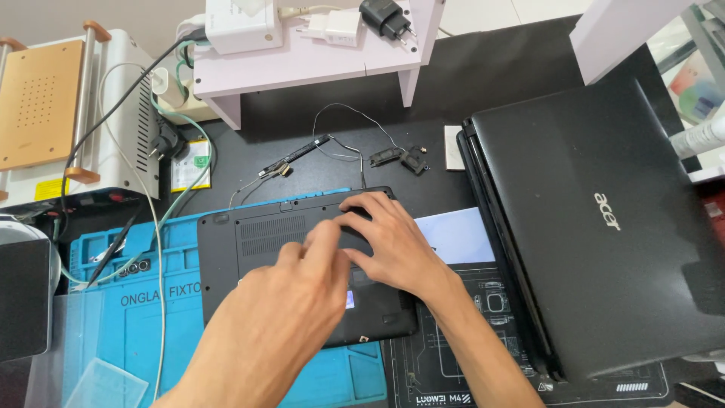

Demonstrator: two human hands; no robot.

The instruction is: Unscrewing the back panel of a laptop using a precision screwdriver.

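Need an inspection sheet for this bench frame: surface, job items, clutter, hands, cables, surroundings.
Surface: black bench top with a blue silicone repair mat and a black printed work mat.
Job's things: black plastic laptop base, underside up, lying across both mats.
Clutter: closed black laptop at right; tweezers on the blue mat.
Grippers: left hand and right hand both rest on the base, fingers spread.
Cables: thin black wires with small speaker modules; pale green cable crossing the blue mat.
Surroundings: lilac shelf carrying chargers; white heating machine at left.
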